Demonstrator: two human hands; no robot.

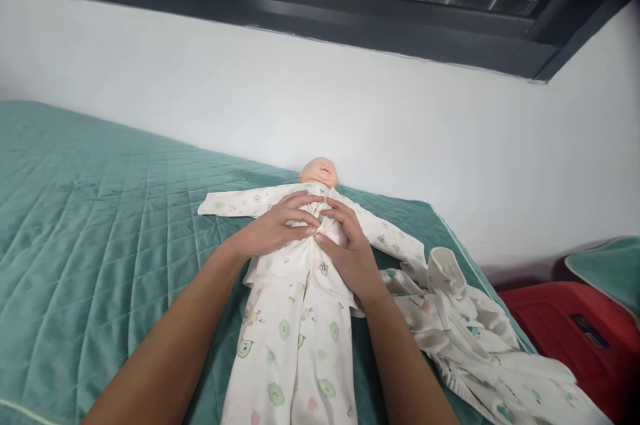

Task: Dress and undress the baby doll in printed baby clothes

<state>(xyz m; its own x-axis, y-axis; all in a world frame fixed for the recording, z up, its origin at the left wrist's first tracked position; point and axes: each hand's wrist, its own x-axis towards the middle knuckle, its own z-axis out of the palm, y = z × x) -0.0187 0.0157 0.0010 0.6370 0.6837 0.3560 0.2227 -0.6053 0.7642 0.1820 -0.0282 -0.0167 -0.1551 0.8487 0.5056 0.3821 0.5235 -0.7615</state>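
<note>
A baby doll [319, 172] lies on its back, its head toward the wall. It wears a white printed baby top [280, 262] with the sleeves spread out sideways, and white printed trousers [300, 358] stretch below toward me. My left hand [283, 222] and my right hand [347, 242] meet over the middle of the chest. Thumbs and fingers of both pinch the top's front edges, and the fabric bunches between them. Whether a fastener sits under the fingertips, I cannot make out.
A green quilted cover [125, 225] lies under the doll. Crumpled white printed baby clothes [465, 325] rest at the right. Beyond the edge stands a red plastic object [565, 318] with green cloth [607, 272] above it. A white wall [250, 92] and dark window frame [300, 12] rise behind.
</note>
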